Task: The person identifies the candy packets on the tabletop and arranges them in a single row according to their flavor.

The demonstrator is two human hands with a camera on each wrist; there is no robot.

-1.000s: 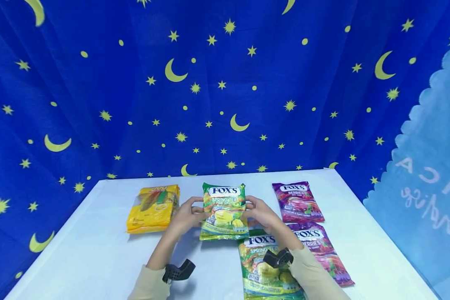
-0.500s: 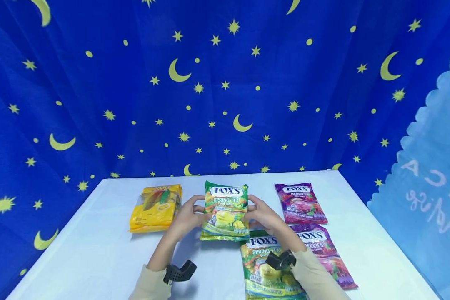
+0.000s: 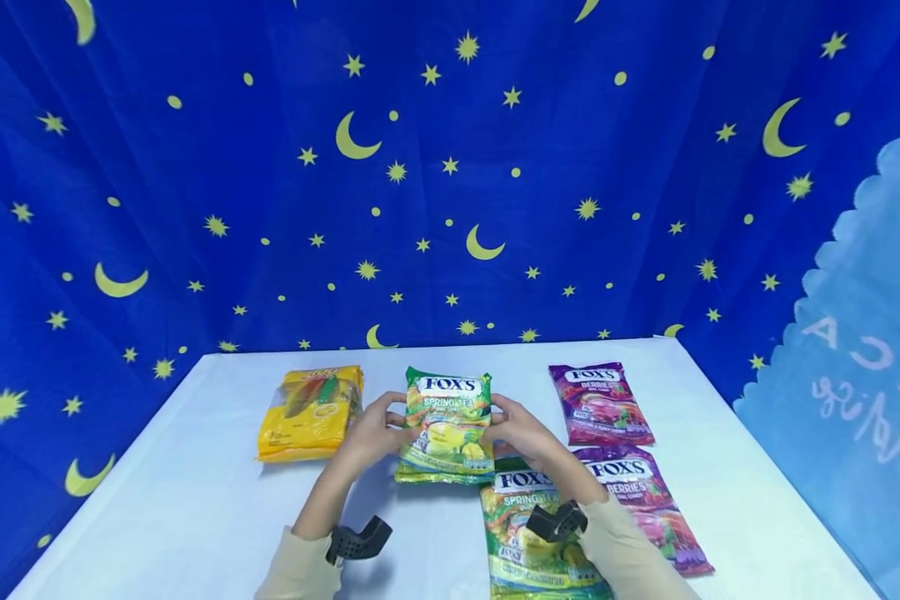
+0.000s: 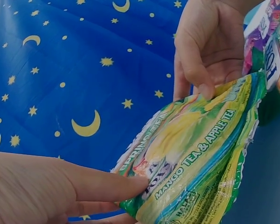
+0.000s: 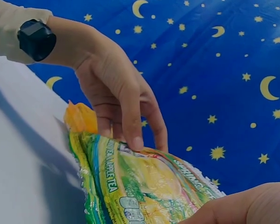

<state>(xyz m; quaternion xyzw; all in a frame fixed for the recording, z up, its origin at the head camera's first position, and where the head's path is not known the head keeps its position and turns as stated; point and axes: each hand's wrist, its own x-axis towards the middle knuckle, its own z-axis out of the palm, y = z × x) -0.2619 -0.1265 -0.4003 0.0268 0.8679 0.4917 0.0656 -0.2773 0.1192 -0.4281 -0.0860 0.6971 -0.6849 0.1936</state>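
Note:
Between my two hands is a green and yellow Fox's Spring Tea candy bag, held up off the white table with its printed front toward me. My left hand grips its left edge, thumb on the front and fingers behind. On the opposite edge, my right hand pinches the bag the same way. In the left wrist view the left thumb presses the candy bag near the Fox's logo. The right wrist view shows the bag tilted, both thumbs on its face.
A yellow candy bag lies left of my left hand. Another Spring Tea bag lies under my right forearm. Two purple Fox's Berries bags, one farther back and one nearer, lie at the right. A blue star-patterned cloth hangs behind the table.
Both hands keep hold of the Spring Tea bag, which has shifted and tilted only slightly. The other bags stay where they were; the head view has moved a little.

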